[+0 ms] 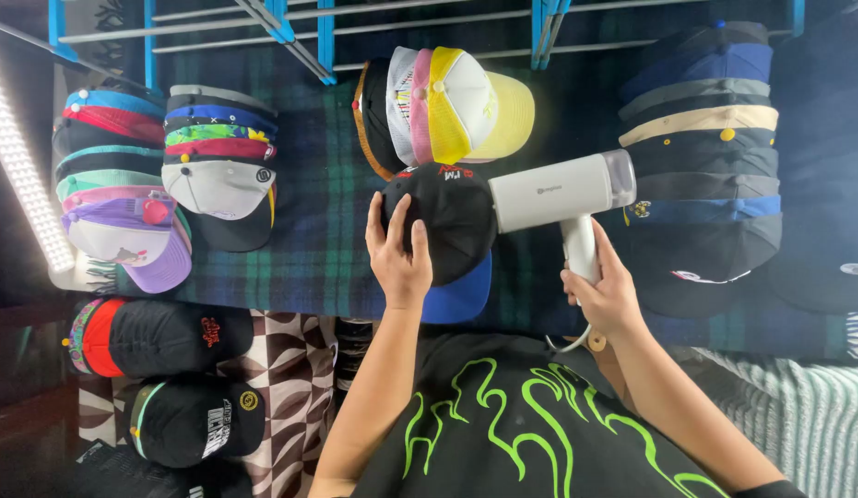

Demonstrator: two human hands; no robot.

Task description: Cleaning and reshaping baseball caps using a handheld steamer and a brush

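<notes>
So the person's left hand is lying flat with the fingers spread over the crown of a black cap, pressing on its left side, not really closed around anything. That black cap sits pretty much dead center on the plaid blanket, and it has a blue brim poking out toward the person, just right of the left wrist. The right hand is wrapped tight around the handle of a white handheld steamer, and the steamer's body lies sideways with one end touching the right edge of the black cap, the greyish end pointing away from it. Right behind the black cap, farther from the person, there's a bunch of caps standing on edge, with a yellow and white cap at the front of that bunch and a pink one tucked in beside it. Well off to the left of the black cap are two stacks of colorful caps, a purple one on the near side of the pile. Off to the right of the black cap there's a tall stack of dark caps in navy, grey and beige. Down left of the black cap, off the blanket, a couple more black caps sit on a brown patterned cloth. The person's wearing a black shirt with green flames.
</notes>
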